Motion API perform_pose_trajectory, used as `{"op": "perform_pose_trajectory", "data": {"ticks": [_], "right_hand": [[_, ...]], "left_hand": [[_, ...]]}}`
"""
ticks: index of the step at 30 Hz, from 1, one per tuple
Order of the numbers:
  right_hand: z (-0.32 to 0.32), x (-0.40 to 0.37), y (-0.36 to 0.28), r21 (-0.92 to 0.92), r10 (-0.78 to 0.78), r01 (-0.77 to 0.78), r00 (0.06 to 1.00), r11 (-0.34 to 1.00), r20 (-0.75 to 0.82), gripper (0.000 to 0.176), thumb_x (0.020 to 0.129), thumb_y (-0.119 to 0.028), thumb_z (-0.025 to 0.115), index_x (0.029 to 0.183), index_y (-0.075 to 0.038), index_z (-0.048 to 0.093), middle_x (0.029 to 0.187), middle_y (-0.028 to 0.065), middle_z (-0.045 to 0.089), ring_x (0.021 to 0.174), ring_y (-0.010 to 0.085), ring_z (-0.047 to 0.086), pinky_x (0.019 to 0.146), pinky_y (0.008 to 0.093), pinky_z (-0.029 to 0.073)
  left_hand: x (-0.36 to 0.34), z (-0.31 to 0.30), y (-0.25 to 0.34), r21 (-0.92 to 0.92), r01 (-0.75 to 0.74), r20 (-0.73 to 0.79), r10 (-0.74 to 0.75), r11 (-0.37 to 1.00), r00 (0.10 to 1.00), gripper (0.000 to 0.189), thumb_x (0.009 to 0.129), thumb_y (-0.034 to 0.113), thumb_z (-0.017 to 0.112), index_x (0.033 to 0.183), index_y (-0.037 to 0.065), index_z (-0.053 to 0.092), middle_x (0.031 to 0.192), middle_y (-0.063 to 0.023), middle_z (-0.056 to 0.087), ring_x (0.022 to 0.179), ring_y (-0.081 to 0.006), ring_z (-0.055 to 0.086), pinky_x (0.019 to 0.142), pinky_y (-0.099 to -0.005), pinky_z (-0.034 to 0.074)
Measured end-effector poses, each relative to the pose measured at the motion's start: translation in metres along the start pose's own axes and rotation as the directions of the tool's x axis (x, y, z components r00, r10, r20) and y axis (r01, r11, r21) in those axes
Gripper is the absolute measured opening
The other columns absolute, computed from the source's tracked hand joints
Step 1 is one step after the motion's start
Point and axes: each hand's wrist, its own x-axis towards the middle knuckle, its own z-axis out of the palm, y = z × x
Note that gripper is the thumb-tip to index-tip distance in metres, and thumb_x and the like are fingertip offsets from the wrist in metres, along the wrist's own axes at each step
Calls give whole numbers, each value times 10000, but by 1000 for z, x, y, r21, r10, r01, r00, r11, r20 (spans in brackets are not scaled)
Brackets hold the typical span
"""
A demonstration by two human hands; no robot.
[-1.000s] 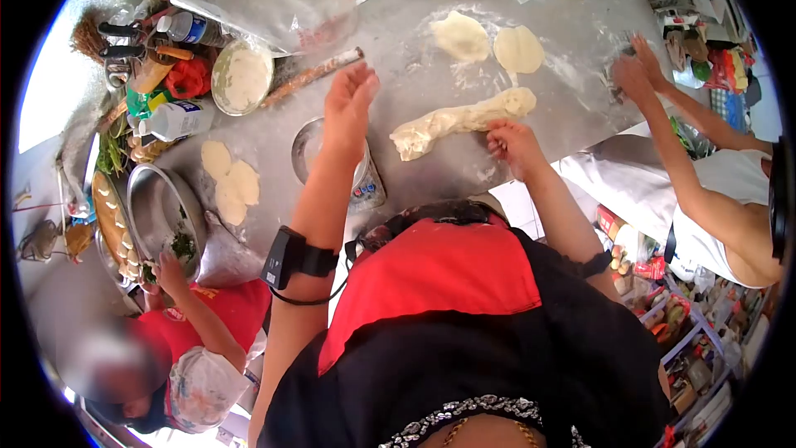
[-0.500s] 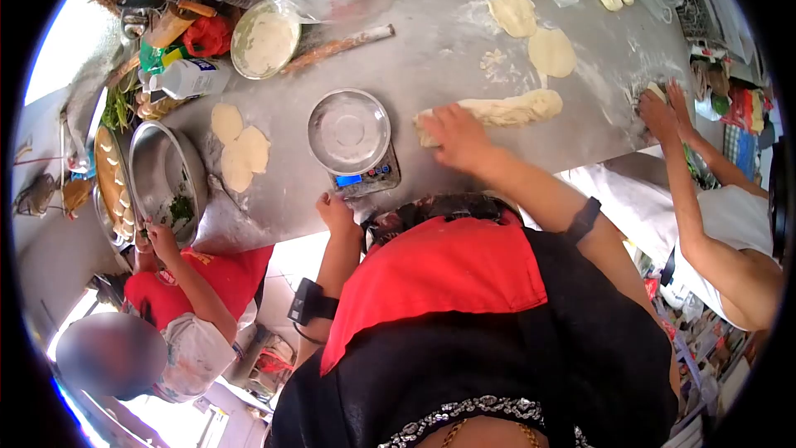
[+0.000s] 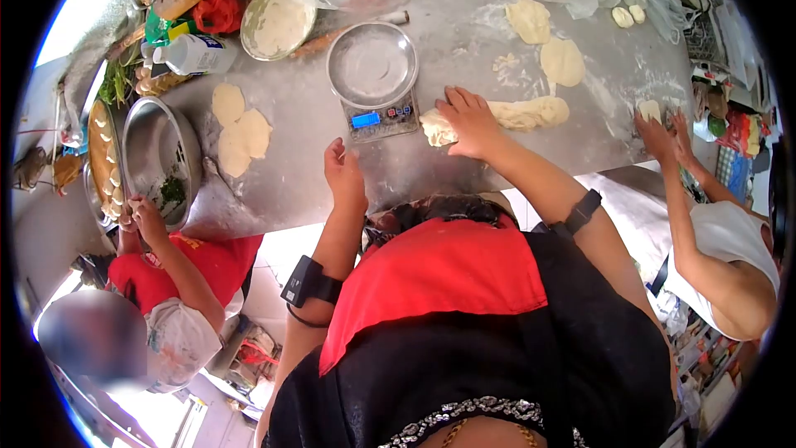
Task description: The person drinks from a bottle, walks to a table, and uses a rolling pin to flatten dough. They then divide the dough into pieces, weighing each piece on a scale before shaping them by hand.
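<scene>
My right hand [image 3: 474, 123] lies across the left end of a long dough roll [image 3: 535, 114], thumb on the near side and fingers over the far side. To its left stands a digital kitchen scale [image 3: 380, 122] with a lit blue display and a round metal pan [image 3: 372, 65] on top; the pan looks bare. My left hand [image 3: 344, 172] is raised near the table's front edge, just below the scale, its fingers loosely bent and apart with nothing visible in them. The roll's left end shows beside my right thumb.
Flat dough rounds [image 3: 244, 141] lie left; others [image 3: 562, 62] lie at the back right. A flour bowl [image 3: 279, 21] and rolling pin [image 3: 332, 36] are behind the scale. A co-worker at left is by a steel bowl [image 3: 195, 166]; another's hands [image 3: 663, 137] work dough at right.
The scale has shifted away from me and slightly right, beside the dough roll. My left hand has risen over the table edge. My right hand has moved slightly right along the roll.
</scene>
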Motion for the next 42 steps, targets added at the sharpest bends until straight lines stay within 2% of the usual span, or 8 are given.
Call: {"op": "perform_pose_trajectory", "data": {"ticks": [11, 18, 22, 26, 29, 31, 38, 42], "right_hand": [[-49, -21, -27, 802, 190, -445, 895, 398, 403, 326, 719, -223, 732, 993, -70, 644, 879, 107, 657, 858, 230, 636, 780, 329, 483], [-58, -18, -27, 822, 179, -291, 956, 490, 231, 281, 701, -182, 751, 902, -29, 628, 792, 63, 655, 773, 148, 622, 709, 313, 491], [-52, -14, -19, 854, -50, -489, 862, 179, 504, 230, 684, -170, 738, 819, -24, 622, 636, 10, 567, 621, 109, 560, 568, 272, 442], [-90, -8, -26, 740, -184, -465, 773, 486, 607, 282, 688, -234, 715, 875, -36, 641, 696, 63, 623, 646, 196, 607, 607, 336, 478], [-73, -7, -17, 488, 23, -353, 827, 798, 562, 462, 697, -358, 697, 1045, -63, 624, 1005, 173, 658, 898, 376, 614, 806, 451, 483], [-55, -4, -16, 417, 59, -267, 892, 869, 449, 507, 709, -355, 686, 1103, -52, 588, 1054, 182, 640, 952, 379, 601, 840, 439, 469], [20, 46, -24, 634, 137, -241, 968, 735, 209, 654, 697, -273, 683, 1206, 72, 460, 1085, 277, 589, 1019, 428, 563, 920, 456, 441], [36, 47, -38, 578, 47, -220, 953, 786, 299, 720, 657, -255, 715, 1231, 85, 443, 1093, 272, 591, 1028, 426, 562, 912, 445, 456]], "left_hand": [[-41, 91, 55, 102, -693, 659, 473, 714, 584, 463, 678, 216, 799, 1095, 78, 651, 1030, -132, 646, 897, -273, 640, 757, -363, 516], [-57, 110, 52, 147, -885, 529, 721, 442, 448, 194, 710, 139, 740, 889, 92, 681, 795, -102, 625, 738, -310, 609, 646, -384, 504], [-20, 111, 67, 244, -940, 461, 825, 238, 328, 90, 711, 157, 704, 780, 132, 653, 754, -95, 579, 696, -305, 595, 579, -396, 495], [29, 97, 124, 444, -761, 137, 804, 473, 579, 143, 783, 204, 677, 874, 97, 652, 836, -121, 593, 882, -319, 584, 778, -424, 481], [63, 80, 122, 475, -851, 278, 880, 223, 385, 222, 865, 233, 622, 1007, 65, 647, 998, -94, 630, 971, -289, 586, 853, -394, 467], [65, 66, 122, 136, -677, 51, 677, 723, 734, 303, 916, 255, 561, 1101, 21, 614, 1127, -88, 609, 1057, -260, 556, 920, -382, 431], [67, 40, 62, -190, 174, 170, -142, 966, 975, 577, 981, 472, 358, 1343, 31, 448, 1268, -72, 549, 1136, -205, 495, 973, -360, 360], [56, 21, 42, -168, 193, 105, -177, 967, 979, 545, 1004, 410, 326, 1276, -30, 497, 1274, -103, 533, 1122, -219, 495, 994, -328, 343]]}}
